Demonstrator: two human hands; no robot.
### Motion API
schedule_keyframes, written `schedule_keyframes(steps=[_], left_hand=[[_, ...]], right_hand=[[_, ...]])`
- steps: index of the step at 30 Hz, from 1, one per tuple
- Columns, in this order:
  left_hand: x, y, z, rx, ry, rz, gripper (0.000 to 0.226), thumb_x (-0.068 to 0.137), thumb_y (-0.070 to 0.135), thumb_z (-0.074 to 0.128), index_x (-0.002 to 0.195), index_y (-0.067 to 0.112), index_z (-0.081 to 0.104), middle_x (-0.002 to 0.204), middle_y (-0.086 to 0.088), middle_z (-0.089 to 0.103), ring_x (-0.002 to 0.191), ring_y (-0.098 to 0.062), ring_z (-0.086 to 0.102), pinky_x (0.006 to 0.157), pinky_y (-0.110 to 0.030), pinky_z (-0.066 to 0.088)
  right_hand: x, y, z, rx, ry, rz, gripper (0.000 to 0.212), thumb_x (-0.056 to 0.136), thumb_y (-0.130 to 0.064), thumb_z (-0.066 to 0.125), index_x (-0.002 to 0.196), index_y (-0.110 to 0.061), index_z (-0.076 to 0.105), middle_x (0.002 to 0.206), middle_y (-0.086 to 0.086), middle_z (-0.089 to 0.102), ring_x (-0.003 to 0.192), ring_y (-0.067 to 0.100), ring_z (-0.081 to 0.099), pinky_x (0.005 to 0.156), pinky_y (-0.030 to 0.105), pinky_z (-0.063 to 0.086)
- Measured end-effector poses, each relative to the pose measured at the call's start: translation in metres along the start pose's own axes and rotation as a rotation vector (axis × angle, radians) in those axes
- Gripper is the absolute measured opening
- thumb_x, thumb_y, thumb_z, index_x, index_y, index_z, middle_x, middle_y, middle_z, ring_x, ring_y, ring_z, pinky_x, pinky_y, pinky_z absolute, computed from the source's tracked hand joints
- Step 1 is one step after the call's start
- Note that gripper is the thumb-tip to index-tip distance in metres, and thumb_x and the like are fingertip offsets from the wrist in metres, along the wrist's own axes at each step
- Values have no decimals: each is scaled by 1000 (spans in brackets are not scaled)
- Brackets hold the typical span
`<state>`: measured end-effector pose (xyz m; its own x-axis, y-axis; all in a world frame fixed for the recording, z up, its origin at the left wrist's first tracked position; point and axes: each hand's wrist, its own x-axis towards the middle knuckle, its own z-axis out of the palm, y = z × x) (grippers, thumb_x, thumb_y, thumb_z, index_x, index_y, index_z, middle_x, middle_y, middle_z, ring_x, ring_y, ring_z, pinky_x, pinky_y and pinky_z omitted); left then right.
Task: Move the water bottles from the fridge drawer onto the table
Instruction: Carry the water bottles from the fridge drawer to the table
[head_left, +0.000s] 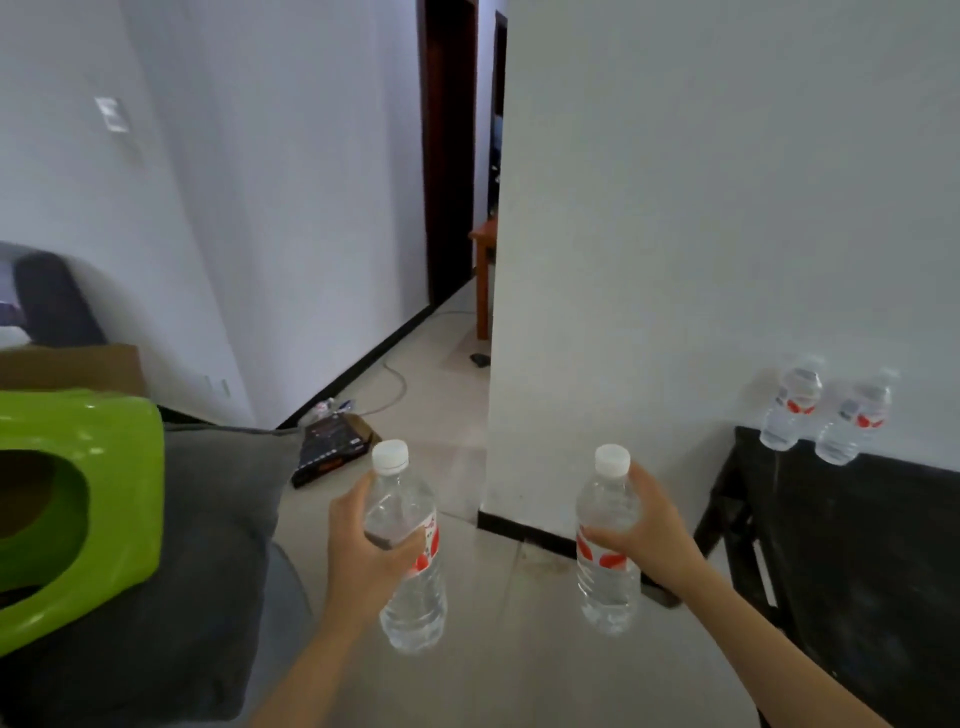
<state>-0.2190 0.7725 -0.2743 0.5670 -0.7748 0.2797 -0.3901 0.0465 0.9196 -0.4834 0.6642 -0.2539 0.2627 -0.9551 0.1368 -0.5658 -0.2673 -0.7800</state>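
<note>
Two clear water bottles with white caps and red-and-white labels, held upright in mid-air above the tiled floor (467, 649). The left hand (358, 540) wraps the left bottle (410, 561) at label height, fingers curled around its body; the right hand (649, 525) grips the right bottle (608, 545) likewise, thumb across the label's upper edge. To the right, a dark table (872, 545) stands against the white wall (701, 234); two further bottles, one nearer the corner (792, 402) and one beside it (854, 418), stand close together at the table's far edge, against the wall. At left, a green plastic stool (78, 499) rests on a grey cushion (208, 545); a corridor recedes beyond.
</note>
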Motion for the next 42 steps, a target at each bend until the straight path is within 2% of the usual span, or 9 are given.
schedule_keyframes(steps=[6,10,12,15,21,24,27,31,42], left_hand=[[82,-24,16,95,24,-13,81,66,8,80,135,12,39,126,-4,44,111,-9,38,83,-14,32],[150,-39,41,103,-40,-7,79,67,8,80,135,15,40,116,1,39,105,-12,41,85,-23,36],[190,-47,65,107,-97,28,80,65,6,80,134,18,41,113,-1,41,98,-14,45,75,-18,38],[254,-48,102,67,-202,80,81,62,2,80,130,23,43,108,-2,42,77,-5,47,62,-8,35],[334,-38,192,-12,-488,193,84,60,1,81,131,24,43,105,-1,41,64,-7,50,56,-14,41],[338,-41,242,-51,-652,188,82,55,19,83,129,21,48,110,-3,48,73,-2,53,64,-20,44],[325,-48,300,-88,-831,145,80,45,45,72,120,23,53,104,-9,60,88,-16,62,67,-18,48],[285,-31,370,-140,-1025,169,75,45,43,72,116,22,57,98,-11,61,92,-19,63,78,-31,52],[186,81,543,-290,-1183,258,72,39,35,73,104,47,44,106,14,49,97,0,52,84,-19,42]], right_hand=[[91,2,30,21,-5,9,81,60,-31,82,130,-28,41,116,-2,53,105,18,54,91,39,49],[144,6,48,15,9,35,70,60,-38,78,122,-34,45,110,-4,57,102,17,57,88,39,50],[170,12,54,-16,34,64,66,61,-36,79,119,-33,46,108,-2,59,100,17,58,88,40,50],[207,16,50,24,160,159,62,58,-37,80,112,-32,49,105,-2,60,98,17,58,88,41,50],[226,30,16,50,435,402,60,62,-27,82,113,-28,51,105,-3,58,99,16,58,86,31,49],[210,46,-7,-31,519,524,61,63,-32,81,114,-29,48,109,-5,55,101,13,56,90,35,49],[184,62,-32,-68,602,660,78,66,-23,81,131,-26,39,114,-8,47,105,10,50,88,28,46],[155,93,-66,-117,718,757,82,67,-16,81,136,-19,36,114,-7,44,104,8,44,88,26,42],[129,207,-200,-78,886,713,67,69,-17,79,125,-27,43,104,-8,49,95,9,52,88,28,46]])
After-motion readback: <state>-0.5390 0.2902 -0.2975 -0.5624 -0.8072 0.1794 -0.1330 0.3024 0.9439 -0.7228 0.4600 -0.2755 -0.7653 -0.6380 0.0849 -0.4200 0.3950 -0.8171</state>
